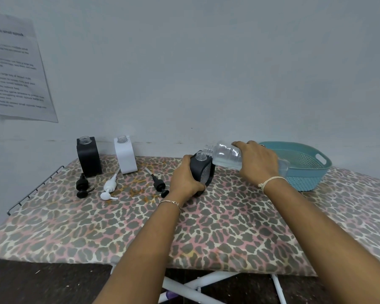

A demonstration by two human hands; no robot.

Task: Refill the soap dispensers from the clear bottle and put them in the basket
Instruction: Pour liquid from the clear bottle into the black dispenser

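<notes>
My left hand [184,183] grips a black soap dispenser [203,172] standing on the leopard-print board, its neck uncapped. My right hand [258,162] holds the clear bottle [225,155] tipped on its side, its open mouth just above the dispenser's neck; liquid lies in the bottle's lower side. Further left stand another black dispenser [88,156] and a white dispenser [125,155], both without pumps. Two black pumps [82,186] [159,185] and a white pump [109,189] lie on the board. The teal basket [309,170] sits at the right, behind my right hand.
The ironing board [206,233] stands against a pale wall, with a wire rack [35,189] at its left end. A printed sheet [15,69] hangs on the wall at the left. White legs [195,286] show below the front edge.
</notes>
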